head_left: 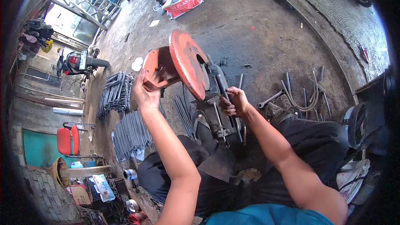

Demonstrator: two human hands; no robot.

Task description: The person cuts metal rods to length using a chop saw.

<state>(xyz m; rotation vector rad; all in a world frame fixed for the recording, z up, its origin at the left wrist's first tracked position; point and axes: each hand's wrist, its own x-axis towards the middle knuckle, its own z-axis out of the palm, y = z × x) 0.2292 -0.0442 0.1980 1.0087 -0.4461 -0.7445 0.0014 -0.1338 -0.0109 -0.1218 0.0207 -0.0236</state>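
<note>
My left hand [146, 94] grips the lower edge of an orange-red metal piece [186, 60], a round disc joined to a curved bracket with holes. The piece is tilted, its disc toward the right. My right hand [234, 102] is closed round a dark metal bar [222, 87], which slants from beside the disc down toward my legs. Beneath both hands stands a dark metal machine [216, 119] with a threaded rod and a clamp, between my feet. Part of the machine is hidden behind the disc and my right hand.
Bundles of metal rods [131, 135] and bent tubes [114, 94] lie at the left. A wrench [271, 99] and bent pipes [310, 100] are at the right. Farther off are a red-and-white bag [182, 2], a motorcycle [81, 62] and a red chair [64, 141].
</note>
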